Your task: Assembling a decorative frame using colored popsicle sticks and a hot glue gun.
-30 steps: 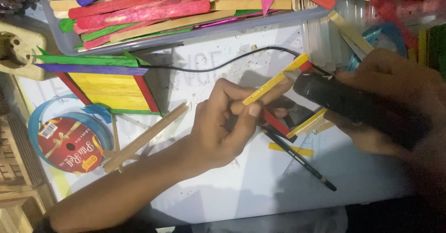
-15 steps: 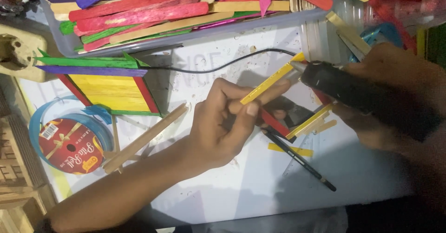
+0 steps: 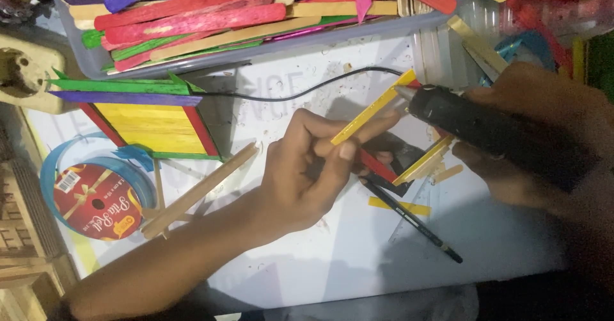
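My left hand (image 3: pixel 307 167) pinches a yellow craft stick (image 3: pixel 374 106) that slants up to the right. My right hand (image 3: pixel 531 135) grips a black glue gun (image 3: pixel 486 129) whose nozzle touches the stick's upper end. Under the stick lies a small frame of red and yellow sticks (image 3: pixel 416 161) on the white sheet (image 3: pixel 345 250). A black pencil (image 3: pixel 409 218) rests just below it, next to a short yellow stick piece (image 3: pixel 400 206).
A grey tray (image 3: pixel 256 49) of several coloured craft sticks stands at the top. A yellow stick panel with red, green and purple edges (image 3: pixel 147 119) lies left. Blue ribbon roll (image 3: pixel 96 196) sits lower left. A plain wooden stick (image 3: pixel 198 190) and a black cord (image 3: pixel 307 90) cross the sheet.
The glue gun's nozzle has slid up along the yellow stick toward its top end. My left hand keeps the stick almost still.
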